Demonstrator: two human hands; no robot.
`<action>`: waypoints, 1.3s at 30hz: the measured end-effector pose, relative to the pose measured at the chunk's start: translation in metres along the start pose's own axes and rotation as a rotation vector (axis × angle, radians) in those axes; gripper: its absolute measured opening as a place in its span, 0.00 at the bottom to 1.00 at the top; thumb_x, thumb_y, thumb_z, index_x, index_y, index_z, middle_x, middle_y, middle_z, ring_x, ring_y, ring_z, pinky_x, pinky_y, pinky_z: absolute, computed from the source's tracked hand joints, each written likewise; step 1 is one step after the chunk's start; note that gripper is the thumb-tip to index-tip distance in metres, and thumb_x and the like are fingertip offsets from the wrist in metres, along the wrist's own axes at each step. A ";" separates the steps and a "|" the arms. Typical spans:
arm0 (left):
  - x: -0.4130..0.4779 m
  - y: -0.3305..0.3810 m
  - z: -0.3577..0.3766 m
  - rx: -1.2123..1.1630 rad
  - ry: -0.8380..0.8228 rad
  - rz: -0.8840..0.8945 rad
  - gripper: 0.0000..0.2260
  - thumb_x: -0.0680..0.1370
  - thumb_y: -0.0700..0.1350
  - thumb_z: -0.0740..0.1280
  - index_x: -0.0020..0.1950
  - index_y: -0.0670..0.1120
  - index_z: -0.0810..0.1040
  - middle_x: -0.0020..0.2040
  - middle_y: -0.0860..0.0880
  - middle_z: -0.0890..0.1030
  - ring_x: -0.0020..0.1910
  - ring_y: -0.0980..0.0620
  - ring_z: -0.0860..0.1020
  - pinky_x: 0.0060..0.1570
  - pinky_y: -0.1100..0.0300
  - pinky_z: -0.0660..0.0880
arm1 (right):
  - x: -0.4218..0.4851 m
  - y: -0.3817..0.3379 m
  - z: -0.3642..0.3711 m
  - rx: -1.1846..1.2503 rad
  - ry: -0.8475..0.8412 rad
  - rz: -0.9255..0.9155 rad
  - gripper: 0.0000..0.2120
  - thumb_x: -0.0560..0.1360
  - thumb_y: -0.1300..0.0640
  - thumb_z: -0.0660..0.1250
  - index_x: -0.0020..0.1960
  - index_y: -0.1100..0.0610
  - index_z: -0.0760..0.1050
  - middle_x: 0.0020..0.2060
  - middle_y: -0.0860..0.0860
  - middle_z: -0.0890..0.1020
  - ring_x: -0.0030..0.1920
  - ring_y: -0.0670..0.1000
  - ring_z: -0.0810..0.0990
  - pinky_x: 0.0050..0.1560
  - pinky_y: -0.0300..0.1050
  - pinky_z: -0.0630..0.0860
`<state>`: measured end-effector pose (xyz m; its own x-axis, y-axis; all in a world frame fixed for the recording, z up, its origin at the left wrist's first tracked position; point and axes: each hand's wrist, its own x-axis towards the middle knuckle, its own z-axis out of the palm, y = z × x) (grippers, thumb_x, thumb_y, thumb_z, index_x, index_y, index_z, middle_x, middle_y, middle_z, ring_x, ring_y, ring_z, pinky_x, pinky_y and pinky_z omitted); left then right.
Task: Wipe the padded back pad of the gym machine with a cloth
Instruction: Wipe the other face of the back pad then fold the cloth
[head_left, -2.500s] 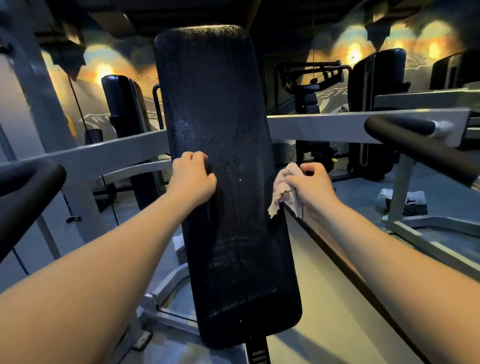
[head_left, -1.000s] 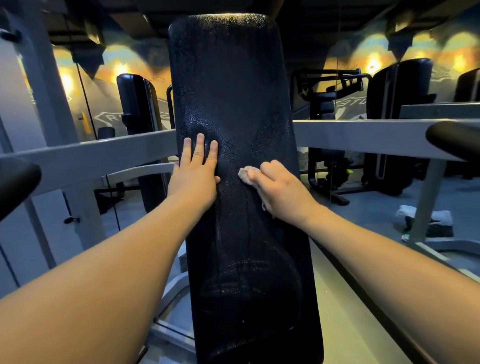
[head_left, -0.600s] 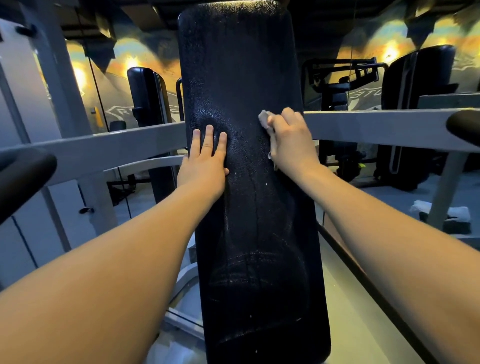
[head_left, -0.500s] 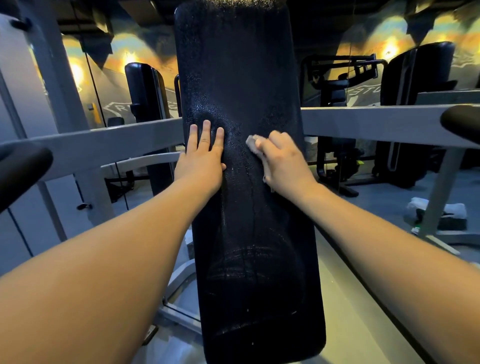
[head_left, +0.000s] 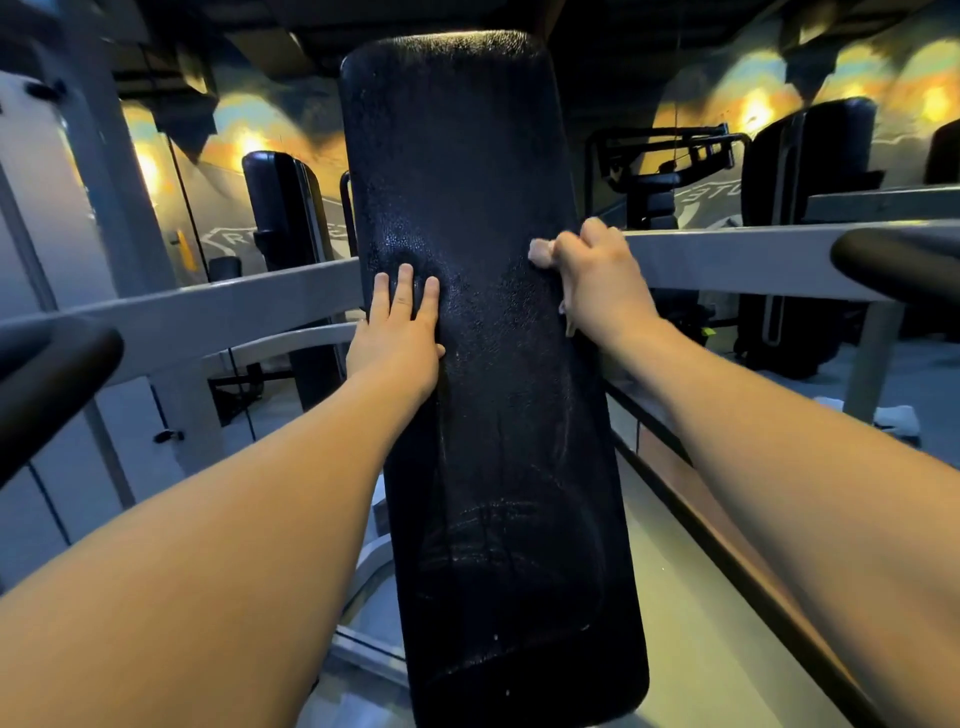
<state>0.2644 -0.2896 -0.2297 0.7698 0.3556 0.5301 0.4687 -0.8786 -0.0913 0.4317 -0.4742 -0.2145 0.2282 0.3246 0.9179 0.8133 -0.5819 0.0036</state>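
Head view: the back pad (head_left: 483, 395) stands upright at centre frame, tall, black and round-cornered. Its cover is pebbled, with a damp-looking sheen across the middle band, curved creases in the lower third and a few pale specks near the bottom edge.

The left hand (head_left: 400, 338) lies flat on the pad's left side, fingers straight and close together, palm pressed to the cover. The right hand (head_left: 602, 280) is at the pad's right edge at about the same height, fingers curled round the cloth (head_left: 540, 253). The cloth is pale and mostly hidden under that hand. One bunched end shows on the pad face, and a thin strip hangs below the palm.

A grey crossbar (head_left: 208, 306) runs behind the pad on both sides. Black padded handles (head_left: 52, 379) jut in at the left and right edges of frame.

The room is dim. Other black machines (head_left: 283, 218) stand behind, against a wall painted in orange and blue with glowing lamps. The floor is grey, and a white item (head_left: 896, 417) lies on it at far right, too small to identify.
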 end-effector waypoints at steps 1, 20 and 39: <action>0.000 0.000 0.000 0.001 0.000 0.000 0.34 0.85 0.51 0.57 0.82 0.51 0.37 0.81 0.47 0.33 0.80 0.43 0.34 0.78 0.43 0.54 | 0.000 -0.001 0.002 0.021 0.032 0.025 0.08 0.73 0.68 0.70 0.50 0.63 0.75 0.46 0.61 0.72 0.46 0.62 0.73 0.40 0.55 0.72; -0.003 0.050 -0.022 -0.078 -0.091 0.096 0.40 0.82 0.59 0.63 0.82 0.55 0.38 0.82 0.49 0.34 0.80 0.37 0.36 0.76 0.36 0.48 | -0.126 -0.014 -0.027 0.359 0.009 0.442 0.06 0.81 0.63 0.63 0.57 0.58 0.75 0.50 0.55 0.73 0.47 0.56 0.75 0.45 0.50 0.72; 0.007 0.060 0.002 0.082 -0.035 0.069 0.42 0.81 0.60 0.62 0.81 0.52 0.35 0.80 0.45 0.31 0.78 0.31 0.34 0.75 0.32 0.48 | 0.002 0.016 0.005 1.151 -0.140 0.907 0.34 0.77 0.29 0.62 0.56 0.61 0.83 0.33 0.67 0.78 0.26 0.65 0.75 0.32 0.55 0.76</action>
<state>0.2990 -0.3388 -0.2330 0.8153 0.3076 0.4905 0.4471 -0.8727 -0.1960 0.4478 -0.4788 -0.2152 0.8754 0.2878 0.3883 0.3197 0.2578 -0.9118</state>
